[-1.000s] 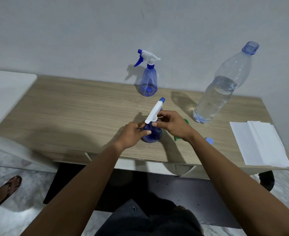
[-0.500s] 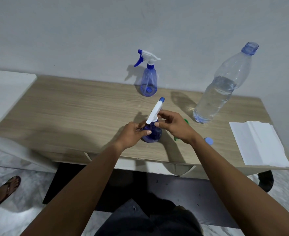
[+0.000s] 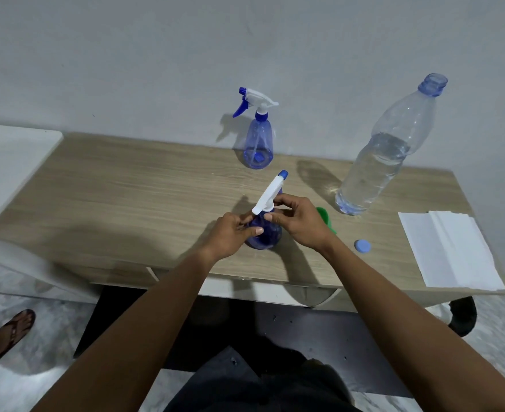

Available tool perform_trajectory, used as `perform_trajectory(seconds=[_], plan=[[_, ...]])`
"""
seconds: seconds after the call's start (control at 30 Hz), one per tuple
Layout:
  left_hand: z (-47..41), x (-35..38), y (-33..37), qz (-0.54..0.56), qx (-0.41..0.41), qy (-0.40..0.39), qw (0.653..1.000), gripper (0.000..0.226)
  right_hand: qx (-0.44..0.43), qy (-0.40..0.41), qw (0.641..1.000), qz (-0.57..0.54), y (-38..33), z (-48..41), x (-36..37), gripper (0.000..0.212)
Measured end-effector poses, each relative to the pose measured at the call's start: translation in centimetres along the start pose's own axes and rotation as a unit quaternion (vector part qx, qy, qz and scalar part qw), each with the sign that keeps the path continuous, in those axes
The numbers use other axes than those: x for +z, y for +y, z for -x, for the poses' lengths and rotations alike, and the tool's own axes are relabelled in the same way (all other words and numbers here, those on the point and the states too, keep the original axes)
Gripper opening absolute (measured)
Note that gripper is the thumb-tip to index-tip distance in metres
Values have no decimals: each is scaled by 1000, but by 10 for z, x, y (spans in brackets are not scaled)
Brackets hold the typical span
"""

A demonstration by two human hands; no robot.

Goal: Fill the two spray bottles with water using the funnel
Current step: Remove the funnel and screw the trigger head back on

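Two translucent blue spray bottles stand on the light wood-grain counter. The near spray bottle sits close to the front edge, between both hands. The left hand grips its round blue body from the left, fingers curled around it and thumb laid across the front. The right hand pinches the bottle's neck just under the white trigger spray head, which tilts up and away, its blue nozzle tip pointing toward the grey wall. Whether that head is screwed tight cannot be told.

The far spray bottle stands upright by the wall, well apart from the hands, its trigger head in place. A green plastic funnel lies on the counter just behind the right hand, mostly hidden by it. To the right, a tall clear plastic water bottle stands uncapped and partly filled. A small round blue cap lies near the right wrist. A folded white paper sheet rests at the counter's right end. A sandalled foot shows on the marbled floor at lower left.
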State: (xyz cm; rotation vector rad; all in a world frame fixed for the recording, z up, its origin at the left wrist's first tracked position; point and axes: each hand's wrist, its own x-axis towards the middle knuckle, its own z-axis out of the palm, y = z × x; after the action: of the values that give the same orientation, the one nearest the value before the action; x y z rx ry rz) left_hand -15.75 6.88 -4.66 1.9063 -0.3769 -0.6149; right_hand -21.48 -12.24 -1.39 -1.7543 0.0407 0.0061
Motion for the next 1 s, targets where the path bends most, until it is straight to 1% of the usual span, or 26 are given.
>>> perform_trajectory(seconds=[0.07, 0.1, 0.13, 0.2, 0.23, 0.27, 0.3, 0.33, 0.4, 0.5, 0.57, 0.63, 0.73, 0.83, 1.0], plan=[[1, 0, 2, -12, -2, 0, 1000, 26, -7, 21, 1000, -8, 1, 5, 4, 29], [2, 1, 2, -22, -2, 7, 1000, 22, -12, 49, 999, 4, 2, 8, 6, 31], [3, 1, 3, -35, -3, 21, 999, 16, -18, 96, 995, 30, 3, 11, 9, 33], [4, 1, 3, -64, -2, 48, 997, 14, -27, 192, 978, 81, 2, 16, 16, 47], [5, 1, 3, -76, 0, 53, 996, 15, -29, 204, 974, 96, 0, 17, 18, 58], [6, 0, 4, -85, 6, 53, 995, 16, -27, 190, 976, 99, -4, 16, 21, 68], [8, 0, 6, -91, 13, 53, 994, 16, -22, 165, 982, 88, -8, 15, 23, 73], [9, -1, 8, -94, 17, 50, 994, 17, -19, 144, 987, 69, -11, 13, 23, 71], [9, -4, 10, -78, 19, 36, 996, 22, -17, 124, 991, 37, -17, 9, 21, 59], [10, -13, 9, -2, 2, -11, 1000, 34, 7, 86, 996, -3, -24, 6, 16, 47], [12, -18, 8, 48, -11, -58, 997, 41, 31, 63, 997, -35, -26, 3, 14, 44], [14, -20, 13, 75, -29, -90, 993, 40, 67, 57, 994, -58, -27, -2, 15, 45], [15, -19, 20, 77, -69, -100, 990, 36, 114, 37, 989, -86, -30, -10, 20, 41], [12, -18, 18, 52, -89, -105, 989, 29, 136, 27, 985, -98, -24, -14, 26, 36], [8, -21, 15, 41, -117, -119, 985, 31, 173, 20, 975, -141, -8, -17, 29, 27]])
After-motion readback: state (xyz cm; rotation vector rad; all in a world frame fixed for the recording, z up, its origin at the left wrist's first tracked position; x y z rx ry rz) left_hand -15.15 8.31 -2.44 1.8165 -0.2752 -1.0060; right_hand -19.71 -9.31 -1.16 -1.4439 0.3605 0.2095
